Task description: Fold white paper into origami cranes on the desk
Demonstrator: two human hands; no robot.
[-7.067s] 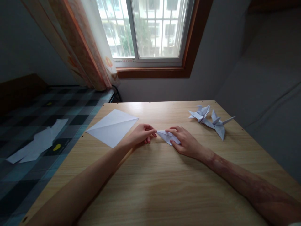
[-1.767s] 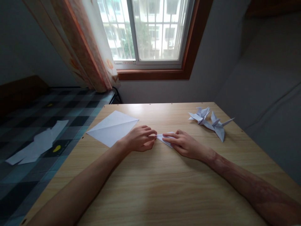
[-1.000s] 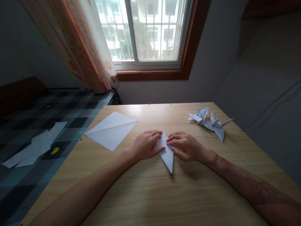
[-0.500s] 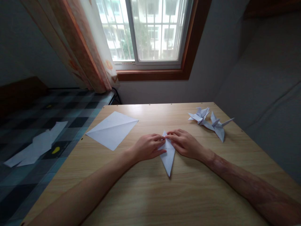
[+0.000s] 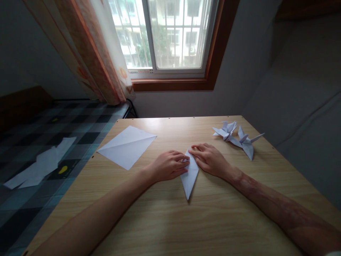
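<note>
A white folded paper (image 5: 190, 177), shaped like a long narrow kite, lies on the table with its sharp point toward me. On its left edge, the fingers of my left hand (image 5: 170, 165) are closed and cover part of its upper half. My right hand (image 5: 209, 159) grips the upper right edge, its fingertips close to the top corner. The undersides of the fingers are hidden. Two folded paper cranes sit farther right: one crane (image 5: 226, 131) at the back and another crane (image 5: 246, 142) just in front, touching or nearly touching.
A square white sheet (image 5: 128, 147) with a diagonal crease lies at the table's back left. The wooden table (image 5: 165, 220) stands below a window (image 5: 178, 35). At left, paper scraps (image 5: 45, 163) rest on a checked bed (image 5: 16, 142); a curtain (image 5: 90, 49) hangs above.
The paper's near point has swung slightly left, so the paper is tilted the other way. My right fingertips have shifted slightly right and away along its upper edge; my left hand stays on it.
</note>
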